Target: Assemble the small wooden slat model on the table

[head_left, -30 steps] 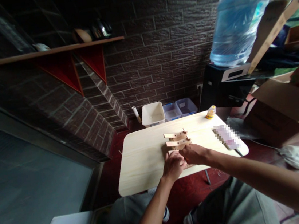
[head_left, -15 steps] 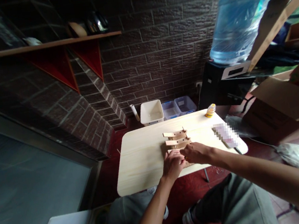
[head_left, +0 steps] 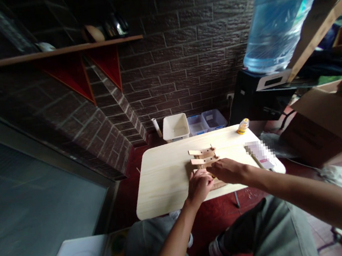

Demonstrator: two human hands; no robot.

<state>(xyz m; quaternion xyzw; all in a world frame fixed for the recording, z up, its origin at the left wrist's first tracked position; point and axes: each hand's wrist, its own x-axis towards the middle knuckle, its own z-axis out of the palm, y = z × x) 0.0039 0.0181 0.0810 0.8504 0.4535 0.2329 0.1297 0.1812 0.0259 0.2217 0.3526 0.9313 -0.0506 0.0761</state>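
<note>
On the table in front of me stands a small wooden rack made of pale curved slats with dark holes and thin pegs sticking up at its right end. My left hand is wrapped over the nearest slat from the left. My right hand reaches in from the right with its fingers closed, almost meeting the left fingertips. A small yellowish spot shows by the right fingers; what they hold is hidden. Both hands cover most of the rack's near part.
A pale wooden table carries a small clear-and-yellow bottle and a blurred flat item on its right. Behind it are a cream bin and blue plastic boxes. A water dispenser and a cardboard box stand right.
The whole view has shifted slightly. My right hand has turned a little and lies flatter over the rack's near part; my left hand stays on the slat.
</note>
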